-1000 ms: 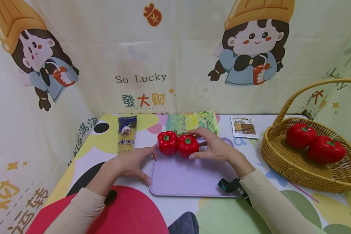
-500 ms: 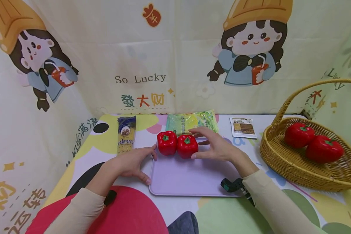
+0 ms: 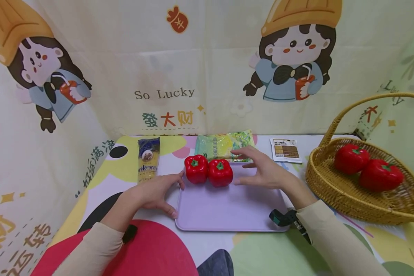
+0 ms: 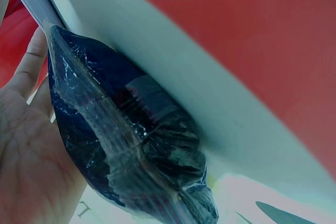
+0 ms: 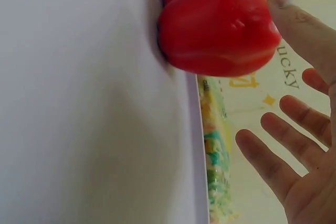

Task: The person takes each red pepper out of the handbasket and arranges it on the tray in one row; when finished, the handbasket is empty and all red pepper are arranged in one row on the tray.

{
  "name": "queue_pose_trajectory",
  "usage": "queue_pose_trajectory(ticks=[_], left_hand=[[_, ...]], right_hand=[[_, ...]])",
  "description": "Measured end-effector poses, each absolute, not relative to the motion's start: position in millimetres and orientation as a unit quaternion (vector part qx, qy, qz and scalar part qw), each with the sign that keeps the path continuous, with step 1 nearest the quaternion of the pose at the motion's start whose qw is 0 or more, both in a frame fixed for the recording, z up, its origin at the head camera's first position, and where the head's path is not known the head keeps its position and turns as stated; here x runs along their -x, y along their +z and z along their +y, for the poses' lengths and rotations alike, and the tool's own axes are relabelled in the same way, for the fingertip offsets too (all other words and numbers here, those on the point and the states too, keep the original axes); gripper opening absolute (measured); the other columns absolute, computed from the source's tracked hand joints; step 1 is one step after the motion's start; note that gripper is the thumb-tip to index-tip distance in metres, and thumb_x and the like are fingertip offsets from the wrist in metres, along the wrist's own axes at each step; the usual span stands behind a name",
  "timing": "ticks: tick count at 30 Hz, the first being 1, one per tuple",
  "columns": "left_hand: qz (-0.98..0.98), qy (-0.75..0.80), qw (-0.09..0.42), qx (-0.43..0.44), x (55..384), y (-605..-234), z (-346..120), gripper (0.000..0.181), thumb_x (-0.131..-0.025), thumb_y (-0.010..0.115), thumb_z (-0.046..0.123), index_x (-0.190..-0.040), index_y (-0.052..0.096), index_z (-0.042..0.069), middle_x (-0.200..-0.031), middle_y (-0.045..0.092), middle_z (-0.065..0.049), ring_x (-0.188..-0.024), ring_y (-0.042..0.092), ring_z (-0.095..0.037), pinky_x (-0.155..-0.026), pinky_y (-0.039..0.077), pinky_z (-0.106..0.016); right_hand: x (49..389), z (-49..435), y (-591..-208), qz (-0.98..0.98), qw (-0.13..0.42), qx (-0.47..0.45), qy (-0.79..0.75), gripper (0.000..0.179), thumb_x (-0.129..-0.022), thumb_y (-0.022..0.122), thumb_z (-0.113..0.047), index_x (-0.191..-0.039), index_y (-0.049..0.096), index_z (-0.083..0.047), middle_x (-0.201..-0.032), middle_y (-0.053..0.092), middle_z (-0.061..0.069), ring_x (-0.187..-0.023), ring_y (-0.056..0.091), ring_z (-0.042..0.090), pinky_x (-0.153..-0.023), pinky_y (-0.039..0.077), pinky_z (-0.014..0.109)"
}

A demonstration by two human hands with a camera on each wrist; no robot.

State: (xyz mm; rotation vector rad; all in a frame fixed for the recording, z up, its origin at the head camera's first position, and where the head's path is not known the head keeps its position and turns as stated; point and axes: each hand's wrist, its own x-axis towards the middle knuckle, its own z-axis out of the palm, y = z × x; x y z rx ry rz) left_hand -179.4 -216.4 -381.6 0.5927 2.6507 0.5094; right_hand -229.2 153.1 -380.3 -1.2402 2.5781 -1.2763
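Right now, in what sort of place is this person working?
Probably a small fabric-walled tabletop booth: printed cloth hangs behind and beside a patterned table bearing a tray and wicker basket.

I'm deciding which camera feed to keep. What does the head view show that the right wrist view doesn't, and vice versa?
Only head: the wicker basket, left hand and blue-and-yellow packet.

Only right wrist: the palm side of the right hand.

Both: the tray, a red pepper on it, the green-and-yellow packet and the backdrop.

Red peppers, lilac tray
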Motion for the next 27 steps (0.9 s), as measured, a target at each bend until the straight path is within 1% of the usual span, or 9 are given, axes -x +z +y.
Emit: queue_pose_trajectory(ticks=[3, 7, 10, 17, 23, 27], left_hand=[[0.942, 0.181, 0.188, -0.211, 180, -382, -217, 0.071, -0.064, 0.096, 0.046, -0.121, 0.057, 0.033, -0.168, 0.03, -0.002, -0.149, 0.037, -0.028, -0.113, 0.044, -0.053], [0.942, 0.178, 0.189, -0.212, 180, -381, -216, 0.071, -0.064, 0.096, 0.047, -0.121, 0.057, 0.033, -0.168, 0.031, -0.002, -0.149, 0.037, -0.028, -0.113, 0.044, -0.053], [0.943, 0.177, 0.189, -0.211, 180, -381, -216, 0.071, -0.064, 0.096, 0.046, -0.121, 0.057, 0.033, -0.168, 0.031, -0.003, -0.148, 0.039, -0.028, -0.112, 0.045, -0.053], [0.942, 0.185, 0.185, -0.209, 179, -382, -216, 0.071, -0.064, 0.097, 0.045, -0.122, 0.058, 0.034, -0.168, 0.031, -0.003, -0.147, 0.04, -0.028, -0.11, 0.048, -0.053], [0.942, 0.184, 0.183, -0.213, 180, -383, -217, 0.071, -0.064, 0.096, 0.046, -0.122, 0.058, 0.033, -0.168, 0.031, -0.002, -0.148, 0.039, -0.029, -0.111, 0.047, -0.053], [0.943, 0.182, 0.182, -0.213, 180, -384, -217, 0.071, -0.063, 0.096, 0.046, -0.122, 0.058, 0.033, -0.168, 0.031, -0.002, -0.148, 0.038, -0.029, -0.112, 0.046, -0.053]], right_hand=[[228, 159, -378, 0.826, 0.0, 0.399, -0.398, 0.079, -0.08, 0.09, -0.034, -0.147, 0.05, -0.02, -0.14, 0.054, 0.004, -0.129, 0.057, 0.035, -0.097, 0.058, 0.047], [226, 167, -374, 0.832, -0.006, 0.399, -0.385, 0.079, -0.08, 0.09, -0.036, -0.147, 0.05, -0.018, -0.139, 0.054, 0.002, -0.129, 0.056, 0.035, -0.096, 0.058, 0.048], [225, 174, -372, 0.836, -0.014, 0.397, -0.378, 0.08, -0.08, 0.091, -0.035, -0.146, 0.051, -0.018, -0.139, 0.053, 0.002, -0.13, 0.055, 0.035, -0.096, 0.058, 0.049], [224, 193, -368, 0.85, -0.041, 0.391, -0.351, 0.078, -0.079, 0.091, -0.034, -0.145, 0.053, -0.019, -0.138, 0.055, 0.002, -0.127, 0.057, 0.027, -0.092, 0.06, 0.047], [222, 212, -363, 0.864, -0.067, 0.377, -0.328, 0.077, -0.078, 0.092, -0.033, -0.144, 0.055, -0.019, -0.132, 0.058, 0.001, -0.123, 0.06, 0.027, -0.09, 0.06, 0.048], [218, 225, -360, 0.868, -0.077, 0.37, -0.321, 0.075, -0.079, 0.092, -0.027, -0.143, 0.056, -0.017, -0.132, 0.058, 0.002, -0.12, 0.06, 0.026, -0.089, 0.06, 0.048]])
